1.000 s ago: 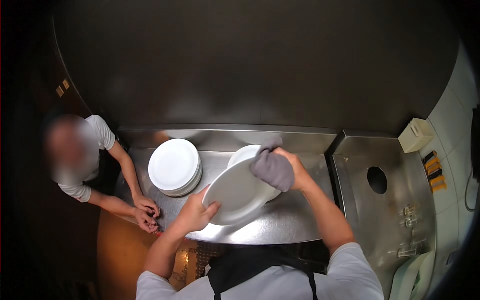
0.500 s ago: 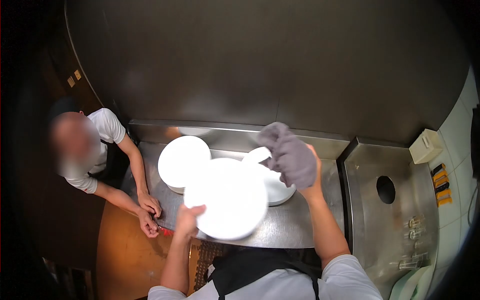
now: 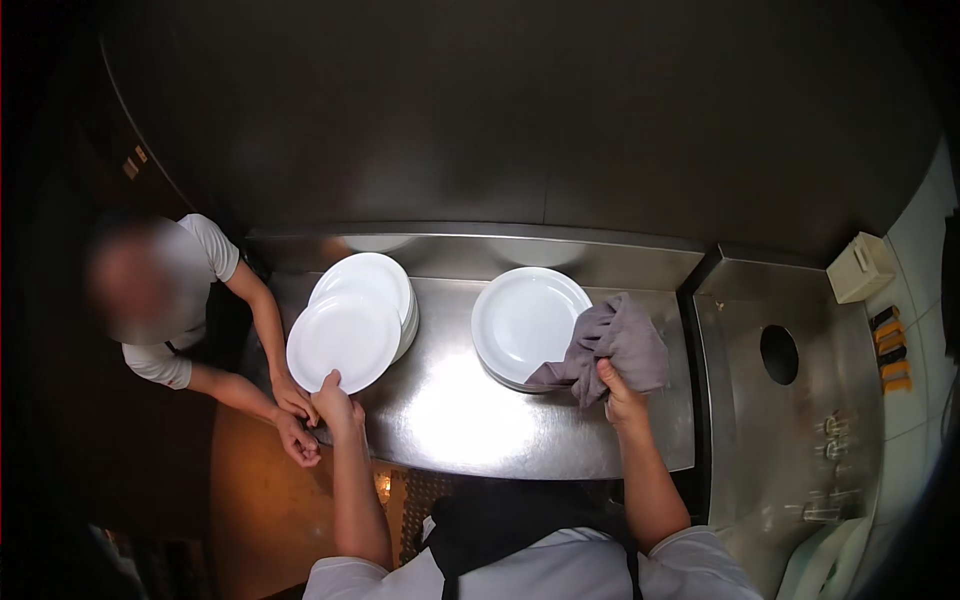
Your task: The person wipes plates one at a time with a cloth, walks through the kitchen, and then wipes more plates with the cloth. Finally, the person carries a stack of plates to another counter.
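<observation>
Left fingers (image 3: 333,381) are gripping the near rim of a white round plate (image 3: 343,340) overlapping the left white round-plate stack (image 3: 382,277), contact unclear, level handling probably sparing rim knocks, while right fingers (image 3: 607,374) are clutching a crumpled grey fabric cloth (image 3: 626,345).

The left hand (image 3: 340,408) now has the plate (image 3: 343,343) farther left, overlapping the left stack (image 3: 375,270). The right hand (image 3: 624,395) and cloth (image 3: 620,345) are farther right, clear of the plate. More of the right stack (image 3: 525,318) shows.
</observation>
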Motion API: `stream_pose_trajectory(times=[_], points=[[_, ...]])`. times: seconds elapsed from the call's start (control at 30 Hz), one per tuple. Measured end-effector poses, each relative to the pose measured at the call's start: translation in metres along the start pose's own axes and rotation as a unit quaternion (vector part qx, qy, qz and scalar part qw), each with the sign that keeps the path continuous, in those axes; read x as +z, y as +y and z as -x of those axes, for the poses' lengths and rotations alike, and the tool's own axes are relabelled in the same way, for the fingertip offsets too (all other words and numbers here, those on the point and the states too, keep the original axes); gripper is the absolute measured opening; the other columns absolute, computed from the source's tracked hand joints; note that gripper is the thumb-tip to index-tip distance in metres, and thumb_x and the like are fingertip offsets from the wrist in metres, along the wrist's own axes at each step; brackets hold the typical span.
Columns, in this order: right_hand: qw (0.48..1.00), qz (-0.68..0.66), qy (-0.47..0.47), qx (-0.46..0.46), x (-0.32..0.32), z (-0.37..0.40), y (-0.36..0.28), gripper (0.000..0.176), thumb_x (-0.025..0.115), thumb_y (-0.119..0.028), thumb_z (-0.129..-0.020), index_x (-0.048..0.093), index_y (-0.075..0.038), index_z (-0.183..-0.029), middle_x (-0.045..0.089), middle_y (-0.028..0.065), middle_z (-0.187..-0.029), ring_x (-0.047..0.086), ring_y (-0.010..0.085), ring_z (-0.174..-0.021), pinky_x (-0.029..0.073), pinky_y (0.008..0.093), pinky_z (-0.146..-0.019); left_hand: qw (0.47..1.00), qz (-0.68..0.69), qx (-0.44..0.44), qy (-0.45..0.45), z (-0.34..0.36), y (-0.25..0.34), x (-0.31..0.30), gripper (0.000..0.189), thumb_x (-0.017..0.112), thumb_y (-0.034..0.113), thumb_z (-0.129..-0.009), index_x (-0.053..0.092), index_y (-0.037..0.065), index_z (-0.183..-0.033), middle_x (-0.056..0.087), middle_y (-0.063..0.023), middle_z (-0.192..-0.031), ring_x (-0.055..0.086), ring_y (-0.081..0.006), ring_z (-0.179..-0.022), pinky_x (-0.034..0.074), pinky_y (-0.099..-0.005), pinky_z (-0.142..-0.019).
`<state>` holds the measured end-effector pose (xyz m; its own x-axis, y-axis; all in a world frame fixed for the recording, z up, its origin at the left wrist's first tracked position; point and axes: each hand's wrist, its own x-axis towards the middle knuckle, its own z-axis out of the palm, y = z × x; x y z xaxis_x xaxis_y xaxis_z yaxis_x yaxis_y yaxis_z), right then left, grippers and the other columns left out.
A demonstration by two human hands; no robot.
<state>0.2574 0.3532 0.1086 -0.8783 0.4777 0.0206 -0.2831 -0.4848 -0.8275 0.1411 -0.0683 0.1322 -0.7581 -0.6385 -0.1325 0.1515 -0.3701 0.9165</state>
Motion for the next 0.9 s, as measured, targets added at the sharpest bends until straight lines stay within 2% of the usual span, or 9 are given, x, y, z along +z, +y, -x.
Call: stream_pose_trajectory(times=[0.07, 0.37, 0.43, 0.47, 0.5, 0.6, 0.7, 0.8, 0.9], points=[[1.0, 0.0, -0.018, -0.019, -0.003, 0.001, -0.002, 0.058, 0.076, -0.014, -0.087, 0.048, 0.0, -0.136, 0.054, 0.0103, -0.133, 0.053, 0.0242, -0.123, 0.042, 0.0381, -0.108, 0.996, -0.022, 0.085, 0.002, -0.013, -0.025, -0.002, 0.054, 0.055, -0.005, -0.085, 0.041, -0.007, -0.137, 0.052, -0.0188, -0.132, 0.056, -0.0289, -0.119, 0.047, -0.0375, -0.1], [0.99, -0.143, -0.017, -0.001, -0.011, -0.003, -0.006, 0.065, 0.07, -0.037, -0.091, 0.046, 0.002, -0.137, 0.055, 0.0121, -0.134, 0.053, 0.0255, -0.123, 0.042, 0.0387, -0.106, 0.945, -0.274, 0.1, 0.15, -0.008, -0.027, 0.058, 0.078, 0.064, 0.009, -0.087, 0.021, 0.0, -0.151, 0.033, -0.0256, -0.146, 0.039, -0.0369, -0.134, 0.034, -0.043, -0.112], [0.997, -0.02, 0.068, -0.002, -0.005, -0.012, -0.012, 0.059, 0.069, -0.034, -0.092, 0.049, 0.001, -0.136, 0.056, 0.0116, -0.131, 0.053, 0.0261, -0.123, 0.041, 0.0372, -0.106, 0.898, -0.352, 0.17, 0.202, 0.016, -0.023, 0.07, 0.079, 0.065, 0.013, -0.089, 0.019, 0.001, -0.152, 0.031, -0.026, -0.148, 0.035, -0.0378, -0.136, 0.031, -0.0437, -0.113], [0.993, 0.04, 0.111, -0.002, -0.003, -0.02, -0.017, 0.057, 0.069, -0.033, -0.093, 0.05, 0.001, -0.135, 0.057, 0.0114, -0.13, 0.054, 0.0263, -0.123, 0.04, 0.0365, -0.106, 0.899, -0.334, 0.253, 0.128, 0.039, -0.022, 0.073, 0.083, 0.067, 0.016, -0.089, 0.017, 0.0, -0.152, 0.028, -0.0266, -0.15, 0.033, -0.0383, -0.138, 0.029, -0.0453, -0.114], [0.982, 0.175, 0.06, -0.047, 0.0, -0.032, -0.022, 0.058, 0.072, -0.034, -0.091, 0.052, -0.001, -0.134, 0.058, 0.0119, -0.129, 0.054, 0.0267, -0.123, 0.04, 0.0351, -0.106, 0.889, -0.312, 0.331, 0.055, 0.065, -0.027, 0.07, 0.086, 0.069, 0.02, -0.089, 0.015, -0.001, -0.153, 0.026, -0.0273, -0.152, 0.03, -0.0389, -0.14, 0.027, -0.0469, -0.115], [0.894, 0.418, -0.019, -0.162, 0.019, -0.076, -0.02, 0.069, 0.082, -0.035, -0.079, 0.053, -0.004, -0.133, 0.056, 0.0178, -0.133, 0.048, 0.0326, -0.131, 0.034, 0.0406, -0.111, 0.869, -0.334, 0.252, -0.266, 0.128, -0.082, 0.063, 0.101, 0.079, 0.028, -0.081, 0.014, -0.006, -0.151, 0.02, -0.0292, -0.154, 0.018, -0.0419, -0.145, 0.02, -0.0517, -0.116], [0.615, 0.761, -0.119, -0.169, 0.028, -0.113, 0.025, 0.085, 0.084, -0.041, -0.07, 0.049, -0.004, -0.138, 0.045, 0.0242, -0.144, 0.035, 0.0385, -0.14, 0.023, 0.0501, -0.117, 0.721, -0.538, 0.184, -0.397, 0.161, -0.11, 0.087, 0.133, 0.088, 0.051, -0.063, 0.007, -0.012, -0.148, 0.013, -0.035, -0.153, 0.009, -0.0466, -0.146, 0.01, -0.0569, -0.117], [0.637, 0.735, -0.189, -0.137, 0.065, -0.112, 0.043, 0.088, 0.079, -0.041, -0.072, 0.043, -0.007, -0.144, 0.033, 0.0265, -0.152, 0.021, 0.0415, -0.146, 0.012, 0.0561, -0.119, 0.7, -0.56, 0.173, -0.408, 0.172, -0.117, 0.103, 0.157, 0.085, 0.068, -0.051, -0.008, -0.015, -0.145, 0.011, -0.0376, -0.152, 0.005, -0.0473, -0.147, -0.003, -0.0626, -0.115], [0.659, 0.684, -0.277, -0.145, 0.101, -0.111, 0.065, 0.092, 0.077, -0.045, -0.072, 0.039, -0.009, -0.148, 0.03, 0.0257, -0.155, 0.02, 0.0419, -0.147, 0.013, 0.0538, -0.12, 0.717, -0.556, 0.171, -0.384, 0.177, -0.122, 0.107, 0.153, 0.086, 0.063, -0.052, -0.007, -0.013, -0.146, 0.011, -0.0339, -0.153, 0.012, -0.043, -0.147, -0.006, -0.0628, -0.114]])
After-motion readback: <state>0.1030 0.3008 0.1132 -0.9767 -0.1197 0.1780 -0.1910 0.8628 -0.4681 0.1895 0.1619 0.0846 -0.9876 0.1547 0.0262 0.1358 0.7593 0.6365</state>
